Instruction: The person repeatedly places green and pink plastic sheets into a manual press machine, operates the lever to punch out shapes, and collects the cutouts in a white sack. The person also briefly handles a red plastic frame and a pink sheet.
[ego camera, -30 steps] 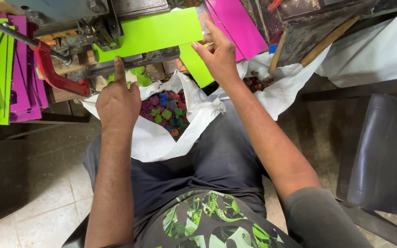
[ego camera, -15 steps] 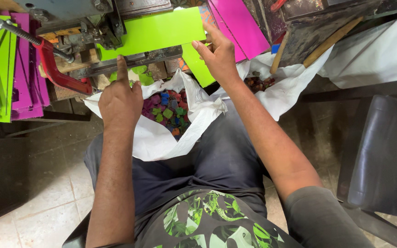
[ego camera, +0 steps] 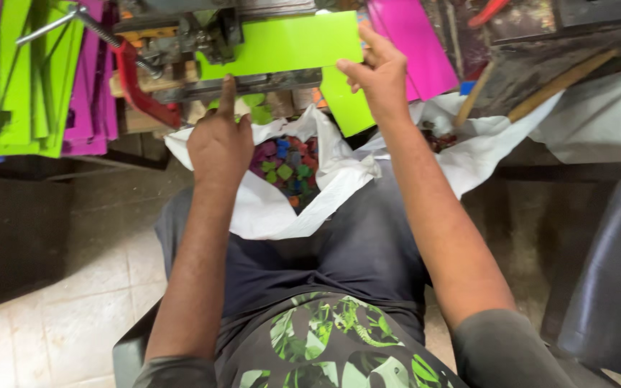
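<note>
The right hand point(ego camera: 379, 72) pinches the edge of a bright green flat sheet point(ego camera: 282, 44) lying in a metal punching press point(ego camera: 181, 43). The left hand point(ego camera: 218, 140), fingers apparently curled, extends its index finger to the press's base, above a white bag of coloured offcuts point(ego camera: 289, 164).
</note>
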`<state>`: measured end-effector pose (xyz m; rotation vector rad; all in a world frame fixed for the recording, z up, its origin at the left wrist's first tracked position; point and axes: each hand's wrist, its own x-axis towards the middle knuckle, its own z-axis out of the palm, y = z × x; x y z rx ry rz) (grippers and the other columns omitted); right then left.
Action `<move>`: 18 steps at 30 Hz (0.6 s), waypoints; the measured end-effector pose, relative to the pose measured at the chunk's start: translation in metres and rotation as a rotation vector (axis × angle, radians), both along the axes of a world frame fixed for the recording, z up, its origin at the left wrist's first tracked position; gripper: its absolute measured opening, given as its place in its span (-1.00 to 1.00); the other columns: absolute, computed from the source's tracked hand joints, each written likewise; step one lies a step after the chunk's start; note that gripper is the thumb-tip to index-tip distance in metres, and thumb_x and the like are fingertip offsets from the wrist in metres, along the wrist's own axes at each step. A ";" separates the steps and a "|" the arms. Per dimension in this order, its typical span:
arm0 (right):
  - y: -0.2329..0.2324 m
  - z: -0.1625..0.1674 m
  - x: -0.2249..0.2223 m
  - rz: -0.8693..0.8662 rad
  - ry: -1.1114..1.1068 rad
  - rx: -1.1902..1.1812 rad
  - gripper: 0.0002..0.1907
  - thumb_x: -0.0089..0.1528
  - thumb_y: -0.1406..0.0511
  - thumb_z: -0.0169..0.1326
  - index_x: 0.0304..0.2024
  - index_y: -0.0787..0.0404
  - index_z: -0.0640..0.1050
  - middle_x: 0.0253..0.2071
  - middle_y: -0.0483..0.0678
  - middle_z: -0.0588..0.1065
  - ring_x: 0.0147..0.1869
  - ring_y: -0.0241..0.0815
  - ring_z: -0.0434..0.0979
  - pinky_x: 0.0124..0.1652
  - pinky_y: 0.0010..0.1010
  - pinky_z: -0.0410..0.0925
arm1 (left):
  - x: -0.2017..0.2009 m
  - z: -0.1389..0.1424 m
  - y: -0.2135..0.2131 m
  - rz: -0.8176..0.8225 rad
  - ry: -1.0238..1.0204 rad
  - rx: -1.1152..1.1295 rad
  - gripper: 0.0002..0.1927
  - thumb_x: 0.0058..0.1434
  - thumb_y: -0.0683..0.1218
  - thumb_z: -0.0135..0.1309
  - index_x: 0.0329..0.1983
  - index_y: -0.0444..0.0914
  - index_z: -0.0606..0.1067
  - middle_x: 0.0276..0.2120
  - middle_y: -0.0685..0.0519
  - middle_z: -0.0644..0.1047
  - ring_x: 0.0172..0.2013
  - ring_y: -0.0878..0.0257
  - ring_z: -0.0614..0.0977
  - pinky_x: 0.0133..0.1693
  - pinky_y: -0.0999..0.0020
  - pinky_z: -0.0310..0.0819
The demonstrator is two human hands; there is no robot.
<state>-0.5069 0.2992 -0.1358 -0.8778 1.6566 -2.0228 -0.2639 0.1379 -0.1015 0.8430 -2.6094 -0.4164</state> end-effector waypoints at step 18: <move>0.003 -0.005 -0.004 -0.086 -0.090 -0.001 -0.59 0.36 0.46 0.19 0.25 0.47 0.50 -0.35 -0.03 0.58 -0.46 -0.39 0.49 -0.48 -0.58 0.36 | -0.003 -0.005 0.008 0.030 0.041 0.045 -0.21 0.16 -0.09 0.24 0.47 -0.25 0.27 -0.39 -0.16 0.60 -0.38 -0.10 0.65 -0.32 0.01 0.54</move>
